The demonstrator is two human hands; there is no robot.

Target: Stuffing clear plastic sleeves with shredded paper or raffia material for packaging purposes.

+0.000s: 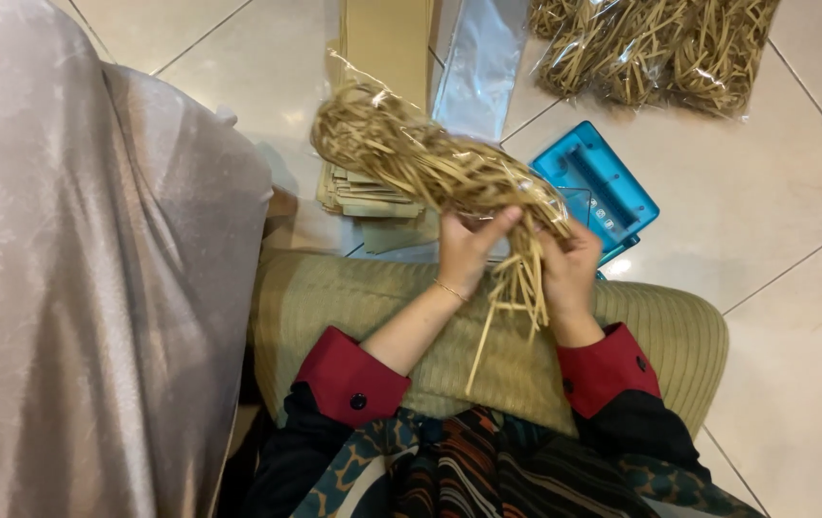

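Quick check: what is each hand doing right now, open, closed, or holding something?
Left hand: closed on the open end of the bag of straw strips.
Right hand: closed on the same bag's end, strips hanging below.

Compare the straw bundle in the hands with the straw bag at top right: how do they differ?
The held straw bundle is lifted off the floor, gripped by the left hand and right hand; the straw bag lies untouched on the floor tiles. The held straw bundle spills loose strands below the hands; the straw bag's straw looks fully wrapped. The straw bag looks bulkier, though the frame cuts it off. Both hold tan straw in clear plastic.
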